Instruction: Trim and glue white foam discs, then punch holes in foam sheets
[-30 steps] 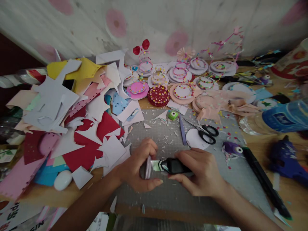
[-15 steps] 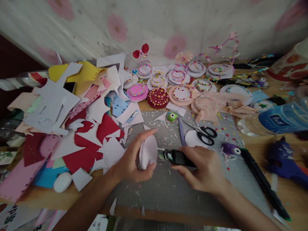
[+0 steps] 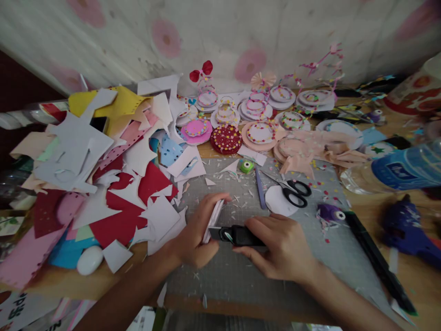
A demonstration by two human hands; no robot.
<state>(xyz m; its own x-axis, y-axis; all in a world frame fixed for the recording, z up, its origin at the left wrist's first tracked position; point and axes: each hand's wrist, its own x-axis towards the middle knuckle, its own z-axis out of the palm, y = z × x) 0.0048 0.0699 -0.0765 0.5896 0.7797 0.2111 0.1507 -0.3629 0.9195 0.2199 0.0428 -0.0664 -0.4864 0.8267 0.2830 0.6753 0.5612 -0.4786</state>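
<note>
My left hand (image 3: 196, 234) grips a stack of round white paper or foam discs (image 3: 216, 214), which now shows edge-on between thumb and fingers. Closed around a black-handled tool (image 3: 241, 235) is my right hand (image 3: 280, 243). The tool's flat, pale metal end meets or nearly meets the stack's edge; its exact kind does not show. Both hands are above a grey cutting mat (image 3: 234, 285) strewn with thin white shavings. Beyond my right hand lie black-handled scissors (image 3: 292, 191), partly over a white disc (image 3: 275, 202), and a purple strip (image 3: 260, 189).
Paper scraps (image 3: 99, 197) heap up on the left. Decorated layered discs (image 3: 226, 139) stand along the back. A plastic bottle (image 3: 396, 168), a blue glue gun (image 3: 403, 230), a long black bar (image 3: 379, 262) and a purple craft punch (image 3: 329, 214) lie on the right.
The disc stack has turned from showing its face to showing its edge. My right hand has moved left, bringing the tool's metal end up to the stack.
</note>
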